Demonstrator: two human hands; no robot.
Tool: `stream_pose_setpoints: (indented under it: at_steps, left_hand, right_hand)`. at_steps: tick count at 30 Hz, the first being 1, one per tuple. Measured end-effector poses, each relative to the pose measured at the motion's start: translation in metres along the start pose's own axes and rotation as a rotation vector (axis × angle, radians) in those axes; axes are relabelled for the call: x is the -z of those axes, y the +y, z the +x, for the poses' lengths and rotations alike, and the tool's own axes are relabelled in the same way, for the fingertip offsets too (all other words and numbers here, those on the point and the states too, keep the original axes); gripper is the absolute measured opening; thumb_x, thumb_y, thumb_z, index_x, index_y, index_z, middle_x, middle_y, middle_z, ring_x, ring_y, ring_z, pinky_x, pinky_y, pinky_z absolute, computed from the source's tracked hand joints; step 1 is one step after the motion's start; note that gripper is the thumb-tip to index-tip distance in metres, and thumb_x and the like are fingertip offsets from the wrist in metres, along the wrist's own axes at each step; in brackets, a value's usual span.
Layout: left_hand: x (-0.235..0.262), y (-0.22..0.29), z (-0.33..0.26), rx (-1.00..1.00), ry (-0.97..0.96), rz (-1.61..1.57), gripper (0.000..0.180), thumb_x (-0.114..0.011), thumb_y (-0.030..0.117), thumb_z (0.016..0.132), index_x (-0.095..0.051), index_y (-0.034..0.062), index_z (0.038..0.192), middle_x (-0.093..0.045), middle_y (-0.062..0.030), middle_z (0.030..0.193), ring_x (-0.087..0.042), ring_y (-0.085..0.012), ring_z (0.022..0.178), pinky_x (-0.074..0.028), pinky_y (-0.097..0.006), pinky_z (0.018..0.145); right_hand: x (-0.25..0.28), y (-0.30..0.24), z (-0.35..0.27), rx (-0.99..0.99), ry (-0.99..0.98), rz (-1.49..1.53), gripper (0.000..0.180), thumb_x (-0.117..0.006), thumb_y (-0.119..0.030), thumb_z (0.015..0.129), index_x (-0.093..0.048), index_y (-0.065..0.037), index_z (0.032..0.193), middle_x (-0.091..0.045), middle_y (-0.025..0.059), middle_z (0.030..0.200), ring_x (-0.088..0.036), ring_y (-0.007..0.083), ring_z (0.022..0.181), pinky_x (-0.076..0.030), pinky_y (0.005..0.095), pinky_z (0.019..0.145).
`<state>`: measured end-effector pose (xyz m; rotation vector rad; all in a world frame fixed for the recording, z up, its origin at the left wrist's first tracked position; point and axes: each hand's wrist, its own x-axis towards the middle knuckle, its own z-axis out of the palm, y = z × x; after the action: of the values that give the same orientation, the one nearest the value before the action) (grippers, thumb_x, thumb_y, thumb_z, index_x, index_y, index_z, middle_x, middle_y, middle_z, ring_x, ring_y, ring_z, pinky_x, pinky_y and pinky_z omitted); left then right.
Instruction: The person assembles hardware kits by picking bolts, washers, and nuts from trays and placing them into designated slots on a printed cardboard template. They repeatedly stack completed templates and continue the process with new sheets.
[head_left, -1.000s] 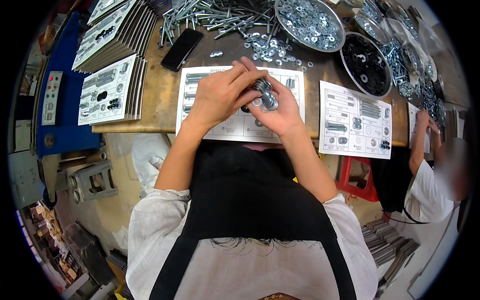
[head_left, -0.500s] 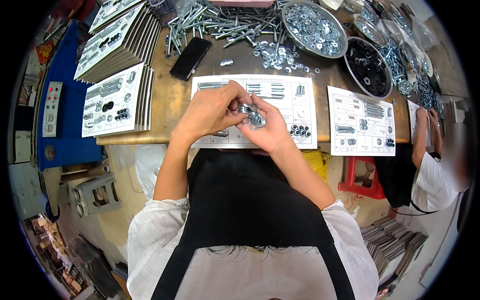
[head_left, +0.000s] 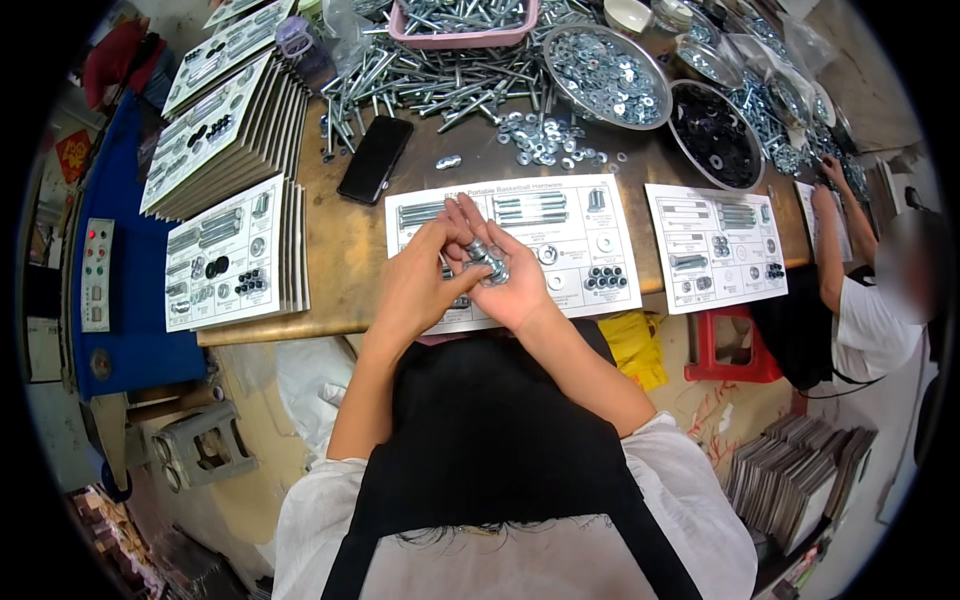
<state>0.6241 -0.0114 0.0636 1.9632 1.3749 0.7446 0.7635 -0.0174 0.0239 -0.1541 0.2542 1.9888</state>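
Note:
Loose silver washers point(head_left: 493, 268) lie in the palm of my right hand point(head_left: 520, 292), which is cupped around them with the fingers pointing up and left. My left hand point(head_left: 412, 278) meets it from the left, its thumb and fingertips bent onto the washers; exactly what they pinch is hidden. Both hands are above a white printed hardware card point(head_left: 590, 312). Long bolts point(head_left: 530, 208) lie along its upper part, partly behind my fingers. Black-ended nuts point(head_left: 605, 278) sit in its lower right box, and ring-shaped washers point(head_left: 547, 255) show beside my right hand.
Stacked filled cards point(head_left: 225, 250) stand left, near a black phone point(head_left: 375, 158). Behind are heaped bolts point(head_left: 430, 85), a pink basket point(head_left: 465, 40), a bowl of washers point(head_left: 610, 75) and a bowl of black parts point(head_left: 715, 135). Another card point(head_left: 715, 280) and a co-worker point(head_left: 870, 280) are right.
The view has shifted, showing more of the table's far side. My right palm has opened wider, and the stacked washers now lie looser in it. My left fingers stay at them.

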Motion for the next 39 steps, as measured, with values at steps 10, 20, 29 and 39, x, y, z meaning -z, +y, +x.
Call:
stream_pose_setpoints:
  at_steps: [10, 20, 29, 39]
  left_hand:
    - [0.000, 0.016, 0.001, -0.027, 0.004, 0.047, 0.042, -0.084, 0.031, 0.069, -0.061, 0.0083, 0.096, -0.064, -0.0023, 0.084, -0.064, -0.0168, 0.072, -0.049, -0.032, 0.062]
    - [-0.001, 0.025, 0.005, -0.221, 0.115, 0.220, 0.037, -0.078, 0.025, 0.075, -0.062, 0.0115, 0.105, -0.061, -0.0022, 0.089, -0.065, -0.0200, 0.073, -0.050, -0.034, 0.059]
    - [0.019, 0.006, -0.001, -0.123, -0.026, -0.231, 0.035, -0.073, 0.013, 0.080, -0.065, 0.0022, 0.112, -0.058, 0.0004, 0.083, -0.053, -0.0083, 0.069, -0.043, -0.023, 0.061]
    - [0.034, 0.003, -0.023, -0.186, -0.455, -0.799, 0.046, -0.076, 0.035, 0.078, -0.066, 0.0002, 0.108, -0.058, -0.0001, 0.085, -0.051, -0.0097, 0.074, -0.041, -0.025, 0.068]
  right_hand:
    - [-0.003, -0.004, -0.009, 0.080, -0.044, -0.137, 0.044, -0.039, -0.021, 0.102, -0.043, -0.005, 0.143, -0.044, 0.0069, 0.148, -0.040, 0.0197, 0.136, -0.033, 0.0317, 0.110]
    - [-0.014, -0.006, -0.010, 0.134, -0.113, -0.199, 0.046, -0.039, -0.022, 0.102, -0.040, -0.004, 0.145, -0.042, 0.0084, 0.149, -0.038, 0.0213, 0.137, -0.032, 0.0334, 0.111]
    - [-0.011, -0.014, -0.017, -0.099, -0.091, -0.176, 0.044, -0.042, -0.023, 0.103, -0.044, -0.002, 0.141, -0.054, 0.0077, 0.130, -0.051, 0.0158, 0.114, -0.039, 0.0310, 0.103]
    - [-0.060, -0.030, -0.076, -0.270, -0.195, -1.455, 0.020, -0.069, -0.021, 0.089, -0.067, -0.003, 0.099, -0.038, -0.0096, 0.059, -0.034, -0.0001, 0.053, -0.025, 0.0198, 0.048]
